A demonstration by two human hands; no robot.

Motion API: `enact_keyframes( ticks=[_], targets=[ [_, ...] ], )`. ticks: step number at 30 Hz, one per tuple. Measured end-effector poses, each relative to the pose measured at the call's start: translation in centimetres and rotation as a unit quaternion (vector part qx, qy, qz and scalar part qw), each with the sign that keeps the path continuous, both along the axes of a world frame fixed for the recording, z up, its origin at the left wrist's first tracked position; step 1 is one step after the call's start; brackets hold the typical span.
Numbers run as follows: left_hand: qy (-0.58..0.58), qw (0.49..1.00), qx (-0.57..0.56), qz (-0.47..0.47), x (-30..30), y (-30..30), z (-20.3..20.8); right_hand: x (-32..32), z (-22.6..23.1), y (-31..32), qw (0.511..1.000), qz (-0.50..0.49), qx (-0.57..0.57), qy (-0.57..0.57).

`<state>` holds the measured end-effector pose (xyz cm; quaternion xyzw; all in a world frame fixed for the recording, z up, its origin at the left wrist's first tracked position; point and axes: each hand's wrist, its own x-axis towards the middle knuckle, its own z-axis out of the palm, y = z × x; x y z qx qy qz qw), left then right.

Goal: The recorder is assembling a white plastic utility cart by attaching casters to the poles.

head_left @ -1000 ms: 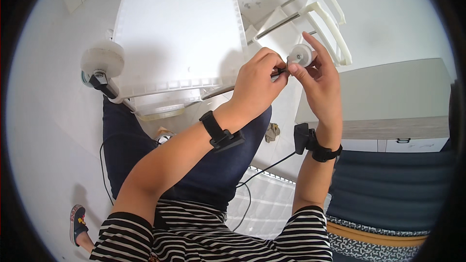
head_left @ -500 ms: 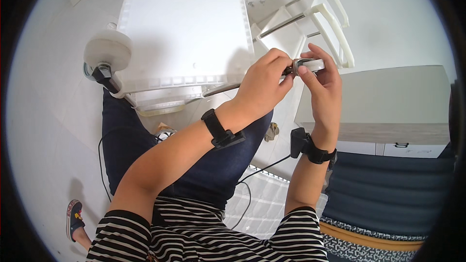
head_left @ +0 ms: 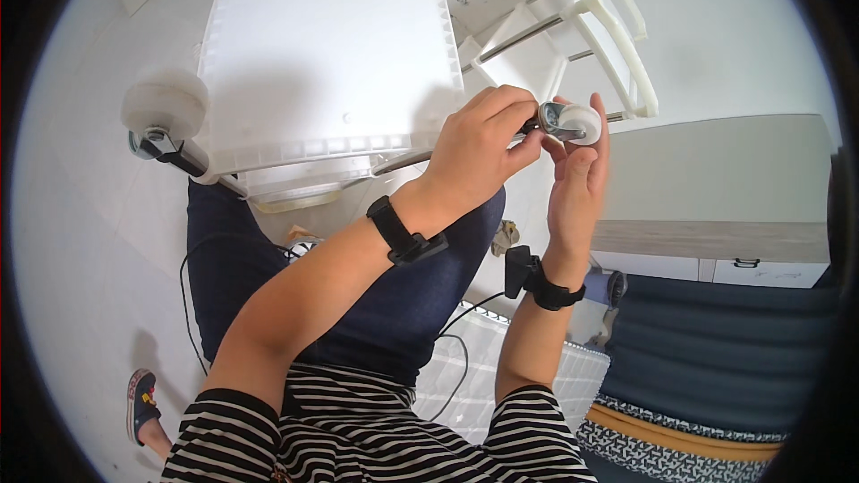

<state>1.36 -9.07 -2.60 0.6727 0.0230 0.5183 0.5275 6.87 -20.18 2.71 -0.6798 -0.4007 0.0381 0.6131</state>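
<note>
A caster with a white wheel point(head_left: 583, 125) and a shiny metal fork point(head_left: 557, 118) sits at the end of a dark leg running from a white plastic shelf point(head_left: 331, 45). My left hand point(head_left: 483, 143) is closed around the leg's end, just beside the fork; its fingers hide most of the joint. Around the wheel's far side and below it, my right hand point(head_left: 575, 192) has its fingers stretched out, thumb raised off the wheel. Some of its fingertips lie close to the fork; whether they touch is unclear. A second caster point(head_left: 165, 112) stands on the shelf's left corner leg.
Behind the shelf's right side lies a white rack frame point(head_left: 573, 31) with metal rods. A pale cabinet point(head_left: 716, 170) and dark blue bedding point(head_left: 707, 349) are at the right. Black cables point(head_left: 465, 367) hang by my wrists. Someone's shoe point(head_left: 141, 404) shows at lower left.
My right hand has loosened from the caster and shifted down and left, its thumb coming off. The wheel has swivelled to show its round face. The shelf's left caster has moved left and slightly down.
</note>
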Motion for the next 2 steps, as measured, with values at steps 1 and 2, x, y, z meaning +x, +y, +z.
enact_keyframes(
  ticks=[1,2],
  targets=[
    [-0.014,1.000,0.013,0.004,0.1,0.0,-0.1,0.7,-1.2,-0.9,0.998,-0.028,-0.053,-0.011],
    [-0.019,1.000,0.017,-0.007,0.0,0.2,-0.1,2.1,-2.9,-2.1,0.997,-0.022,-0.069,0.017]
  ],
)
